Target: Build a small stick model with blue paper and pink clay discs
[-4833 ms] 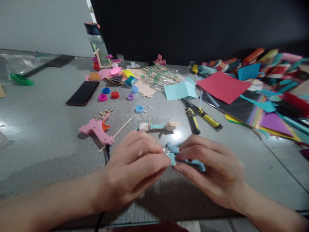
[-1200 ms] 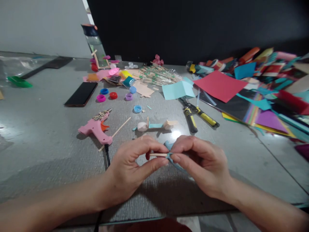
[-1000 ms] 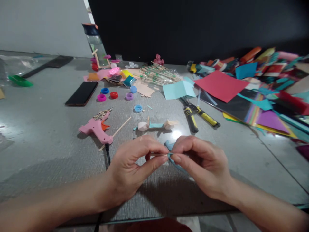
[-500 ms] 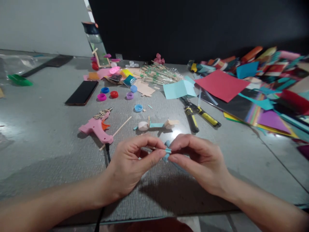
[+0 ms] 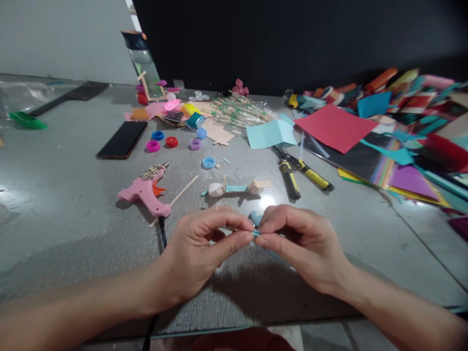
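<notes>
Strip [image 5: 256, 233], thin and blue, shows in the gap between my left hand [image 5: 206, 243] and right hand [image 5: 303, 239], to the right of the glue gun [image 5: 146, 192] and nearer me. My left grip is clamped on one end, thumb below, finger above; my right pinches the other end likewise. Most of it is covered, so I cannot tell its length or what else my left fingers enclose. I judge it light, thin and easily creased, more apt to bend than slip; a soft hold near the ends, with the middle left free, ought to suit it. A pale-blue object [image 5: 255, 218] peeks out beside my right fingers, right of the glue gun; too little shows to say what it is or whether I hold it.

A small assembly [image 5: 237, 188] of wood, white round pieces and a light-blue part lies on the table [image 5: 73, 219] to the right of the glue gun. A wooden stick [image 5: 188, 185] slants close by the glue gun's handle. Beyond the glue gun are a blue ring [image 5: 208, 167] on its right and a phone [image 5: 122, 140] a little to its left. Pliers [image 5: 290, 180] lie well to its right, a red sheet [image 5: 334, 127] farther off that way.
</notes>
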The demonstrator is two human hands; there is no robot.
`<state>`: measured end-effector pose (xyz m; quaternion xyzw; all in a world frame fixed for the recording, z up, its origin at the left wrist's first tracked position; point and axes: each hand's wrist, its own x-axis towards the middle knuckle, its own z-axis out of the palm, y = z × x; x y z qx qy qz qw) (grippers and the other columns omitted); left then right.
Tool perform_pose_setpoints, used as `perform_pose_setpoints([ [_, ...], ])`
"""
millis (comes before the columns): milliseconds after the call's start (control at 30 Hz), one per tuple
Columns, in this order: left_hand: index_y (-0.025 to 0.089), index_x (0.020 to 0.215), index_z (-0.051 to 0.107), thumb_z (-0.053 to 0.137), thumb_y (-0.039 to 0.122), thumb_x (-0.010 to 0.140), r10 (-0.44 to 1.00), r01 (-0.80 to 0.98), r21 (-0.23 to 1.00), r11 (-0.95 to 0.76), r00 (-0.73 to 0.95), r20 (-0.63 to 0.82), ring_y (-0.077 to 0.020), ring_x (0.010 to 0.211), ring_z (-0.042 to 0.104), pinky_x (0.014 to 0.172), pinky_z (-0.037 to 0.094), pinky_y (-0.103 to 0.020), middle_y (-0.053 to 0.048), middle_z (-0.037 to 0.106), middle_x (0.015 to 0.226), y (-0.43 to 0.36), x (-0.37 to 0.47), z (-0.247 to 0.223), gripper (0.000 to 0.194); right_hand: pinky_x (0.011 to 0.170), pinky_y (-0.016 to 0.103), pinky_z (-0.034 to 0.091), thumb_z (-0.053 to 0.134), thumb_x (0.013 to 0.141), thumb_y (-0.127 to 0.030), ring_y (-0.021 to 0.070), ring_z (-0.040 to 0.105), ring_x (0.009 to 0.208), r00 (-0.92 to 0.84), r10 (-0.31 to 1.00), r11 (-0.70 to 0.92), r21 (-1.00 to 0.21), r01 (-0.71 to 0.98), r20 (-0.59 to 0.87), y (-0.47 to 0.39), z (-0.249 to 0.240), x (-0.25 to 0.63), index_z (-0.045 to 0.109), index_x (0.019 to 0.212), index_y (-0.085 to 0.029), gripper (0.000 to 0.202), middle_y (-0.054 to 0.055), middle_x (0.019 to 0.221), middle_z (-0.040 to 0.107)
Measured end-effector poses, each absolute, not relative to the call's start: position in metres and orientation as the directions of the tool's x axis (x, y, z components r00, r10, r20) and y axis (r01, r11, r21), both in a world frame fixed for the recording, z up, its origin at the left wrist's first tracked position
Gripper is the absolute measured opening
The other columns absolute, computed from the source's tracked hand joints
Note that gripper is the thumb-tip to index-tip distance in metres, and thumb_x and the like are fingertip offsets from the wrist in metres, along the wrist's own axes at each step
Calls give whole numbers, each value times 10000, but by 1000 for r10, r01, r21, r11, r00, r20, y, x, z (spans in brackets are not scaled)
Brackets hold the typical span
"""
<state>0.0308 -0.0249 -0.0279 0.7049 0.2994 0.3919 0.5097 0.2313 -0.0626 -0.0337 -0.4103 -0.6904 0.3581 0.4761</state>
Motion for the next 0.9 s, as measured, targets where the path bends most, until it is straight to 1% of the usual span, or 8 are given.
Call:
perform_pose_setpoints([
  [100, 191, 830, 740, 718, 180, 864, 830, -11, 983, -184, 534, 161, -47, 465, 467, 403, 352, -167, 27, 649, 703, -25, 31, -27, 41, 548, 212, 412, 774, 876, -255, 89, 523, 610, -194, 934, 331, -930, 160, 299, -61, -32, 231, 667, 764, -188, 168, -29, 678, 617],
  [167, 190, 829, 733, 728, 227, 861, 827, -23, 998, -50, 560, 54, -45, 446, 452, 395, 335, -165, 36, 603, 661, -25, 31, -26, 50, 540, 201, 414, 824, 826, -284, 82, 518, 602, -187, 950, 268, -960, 78, 251, -58, -31, 231, 672, 747, -184, 199, -30, 676, 618],
  [233, 190, 828, 725, 741, 270, 855, 807, -26, 995, 91, 588, -59, -42, 428, 430, 384, 314, -158, 50, 550, 612, -24, 31, -26, 86, 499, 186, 401, 866, 776, -311, 70, 500, 562, -212, 961, 176, -984, -39, 180, -55, -30, 232, 678, 749, -178, 231, -30, 676, 624],
  [333, 186, 829, 720, 754, 282, 840, 780, -53, 974, 222, 609, -144, -41, 417, 437, 363, 323, -148, 44, 563, 622, -22, 32, -28, 102, 446, 174, 368, 857, 782, -315, 56, 466, 499, -281, 956, 45, -988, -149, 86, -52, -28, 233, 689, 775, -169, 222, -34, 641, 598],
  [433, 176, 827, 721, 767, 286, 826, 778, -68, 967, 245, 610, -155, -41, 419, 449, 357, 345, -141, 35, 580, 641, -21, 33, -28, 120, 453, 181, 380, 835, 805, -308, 61, 471, 501, -296, 954, 11, -991, -135, 51, -52, -28, 234, 682, 752, -160, 219, -31, 615, 579],
  [567, 165, 848, 721, 767, 307, 827, 774, -26, 971, 237, 610, -172, -37, 424, 451, 364, 346, -134, 29, 580, 645, -23, 31, -27, 151, 451, 182, 390, 836, 798, -326, 65, 474, 504, -309, 951, -6, -993, -116, 30, -53, -28, 234, 668, 726, -158, 248, -23, 614, 593],
  [800, 179, 853, 721, 759, 319, 834, 775, -25, 978, 209, 615, -150, -46, 424, 444, 363, 334, -156, 31, 579, 632, -24, 31, -29, 146, 458, 185, 384, 830, 803, -323, 65, 476, 516, -294, 952, 56, -995, -85, 79, -54, -29, 234, 660, 710, -157, 255, -20, 620, 604],
  [900, 181, 851, 720, 756, 313, 837, 769, -37, 977, 210, 623, -142, -43, 424, 420, 365, 308, -157, 42, 547, 610, -24, 32, -29, 138, 463, 182, 375, 836, 797, -301, 61, 474, 521, -300, 949, 75, -995, -65, 91, -53, -27, 236, 665, 716, -156, 238, -26, 625, 600],
])
